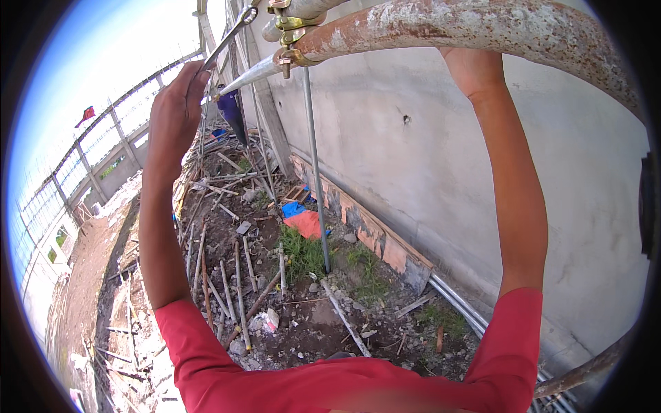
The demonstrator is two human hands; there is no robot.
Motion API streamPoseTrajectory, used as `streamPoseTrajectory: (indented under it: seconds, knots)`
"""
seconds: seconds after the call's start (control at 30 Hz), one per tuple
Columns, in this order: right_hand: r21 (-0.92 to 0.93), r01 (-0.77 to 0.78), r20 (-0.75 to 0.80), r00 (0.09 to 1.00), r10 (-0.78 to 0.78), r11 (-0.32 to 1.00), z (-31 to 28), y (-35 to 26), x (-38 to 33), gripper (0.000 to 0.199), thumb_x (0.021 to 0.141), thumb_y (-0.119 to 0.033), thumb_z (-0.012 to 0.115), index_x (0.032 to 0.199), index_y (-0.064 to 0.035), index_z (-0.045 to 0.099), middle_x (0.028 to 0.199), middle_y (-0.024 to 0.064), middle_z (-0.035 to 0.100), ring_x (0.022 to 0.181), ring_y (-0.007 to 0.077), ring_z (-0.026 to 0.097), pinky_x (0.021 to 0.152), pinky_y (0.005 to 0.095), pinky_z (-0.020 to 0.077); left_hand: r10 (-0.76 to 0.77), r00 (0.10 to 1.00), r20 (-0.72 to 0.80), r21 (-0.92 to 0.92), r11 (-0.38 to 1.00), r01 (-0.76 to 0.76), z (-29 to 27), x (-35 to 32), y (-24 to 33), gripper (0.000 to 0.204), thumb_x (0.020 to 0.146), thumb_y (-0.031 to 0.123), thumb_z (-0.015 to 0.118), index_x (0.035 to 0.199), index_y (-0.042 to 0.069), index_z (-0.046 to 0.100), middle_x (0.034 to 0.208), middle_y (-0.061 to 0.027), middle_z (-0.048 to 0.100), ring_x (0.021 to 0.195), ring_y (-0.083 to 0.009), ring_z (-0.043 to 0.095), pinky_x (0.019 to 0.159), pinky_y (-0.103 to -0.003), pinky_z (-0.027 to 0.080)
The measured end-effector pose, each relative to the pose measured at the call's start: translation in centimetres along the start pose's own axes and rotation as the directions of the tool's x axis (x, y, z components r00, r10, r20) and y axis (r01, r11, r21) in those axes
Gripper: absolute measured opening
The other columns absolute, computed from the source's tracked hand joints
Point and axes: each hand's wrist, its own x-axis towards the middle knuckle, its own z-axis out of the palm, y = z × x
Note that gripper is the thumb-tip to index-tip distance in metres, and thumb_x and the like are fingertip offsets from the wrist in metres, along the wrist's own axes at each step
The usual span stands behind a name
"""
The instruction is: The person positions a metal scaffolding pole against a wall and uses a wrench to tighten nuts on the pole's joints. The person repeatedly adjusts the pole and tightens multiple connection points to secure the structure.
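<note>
My left hand (pixel 177 96) is raised and closed around the handle of a metal wrench (pixel 231 36) whose head reaches a brass-coloured scaffold clamp (pixel 288 41) at the top. My right hand (pixel 472 69) is up behind a thick rusty horizontal pipe (pixel 482 26) and grips it; its fingers are hidden by the pipe. The clamp joins that pipe to a thin grey upright pole (pixel 315 165) that runs down to the ground. Both arms wear red sleeves.
A grey concrete wall (pixel 427 151) stands on the right with wooden formwork boards (pixel 375 237) at its foot. Below lie scattered poles, sticks, rubble, grass and an orange-and-blue tarp (pixel 303 219). Another person in purple (pixel 231 113) works farther along. A fence (pixel 103 144) runs at left.
</note>
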Motion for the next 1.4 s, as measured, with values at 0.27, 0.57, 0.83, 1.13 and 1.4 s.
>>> streamPoseTrajectory:
  seconds: [0.27, 0.57, 0.83, 1.13, 1.4]
  knots:
    - [0.268, 0.278, 0.321, 0.877, -0.357, 0.923, 6.3, 2.1, 6.8, 0.06, 0.107, -0.046, 0.04, 0.107, 0.0068, 0.068, 0.101, 0.0243, 0.072, 0.099, 0.0375, 0.068, 0.095, 0.0498, 0.0531, 0.261, 0.922, 0.284, 0.503, 0.778, -0.376, -3.8, 12.2, 1.0, 0.032, 0.108, 0.035, 0.053, 0.104, 0.008, 0.069, 0.077, -0.0091, 0.07, 0.068, -0.0254, 0.067, 0.064, -0.04, 0.052]
    - [0.295, 0.224, 0.33, 0.889, -0.319, 0.929, 5.7, 2.2, 6.9, 0.057, 0.105, -0.044, 0.042, 0.098, 0.0052, 0.069, 0.091, 0.0201, 0.07, 0.091, 0.034, 0.066, 0.095, 0.0487, 0.0513, -0.065, 0.824, 0.563, 0.649, 0.652, -0.392, -8.8, 13.5, 13.7, 0.024, 0.103, 0.024, 0.058, 0.096, 0.005, 0.072, 0.077, -0.0122, 0.071, 0.07, -0.0259, 0.069, 0.066, -0.044, 0.054]
    - [0.32, 0.157, 0.295, 0.921, -0.255, 0.934, 6.4, 1.5, 6.2, 0.051, 0.103, -0.042, 0.045, 0.098, 0.004, 0.067, 0.089, 0.0176, 0.067, 0.093, 0.0325, 0.065, 0.1, 0.0471, 0.0492, 0.161, 0.876, 0.454, 0.712, 0.526, -0.465, -7.1, 11.9, 9.4, 0.035, 0.102, 0.035, 0.061, 0.089, 0.004, 0.071, 0.068, -0.0127, 0.068, 0.063, -0.0259, 0.069, 0.066, -0.044, 0.056]
    - [0.195, 0.154, 0.383, 0.897, -0.22, 0.969, 6.4, 0.8, 5.4, 0.046, 0.104, -0.04, 0.044, 0.103, 0.0012, 0.063, 0.098, 0.0184, 0.065, 0.105, 0.0349, 0.06, 0.101, 0.0471, 0.0489, 0.244, 0.951, 0.189, 0.756, 0.582, -0.299, -5.3, 10.5, 9.8, 0.047, 0.099, 0.043, 0.066, 0.072, 0.005, 0.071, 0.058, -0.0108, 0.062, 0.06, -0.0255, 0.065, 0.071, -0.044, 0.054]
    - [0.208, 0.177, 0.405, 0.88, -0.25, 0.962, 6.2, 0.9, 6.1, 0.051, 0.104, -0.043, 0.041, 0.1, 0.0025, 0.065, 0.095, 0.0187, 0.065, 0.101, 0.035, 0.06, 0.099, 0.0465, 0.0491, 0.452, 0.892, 0.028, 0.396, 0.814, -0.425, 3.6, 13.4, -5.3, 0.034, 0.109, 0.041, 0.049, 0.119, 0.015, 0.068, 0.079, -0.0086, 0.072, 0.068, -0.0303, 0.07, 0.064, -0.044, 0.056]
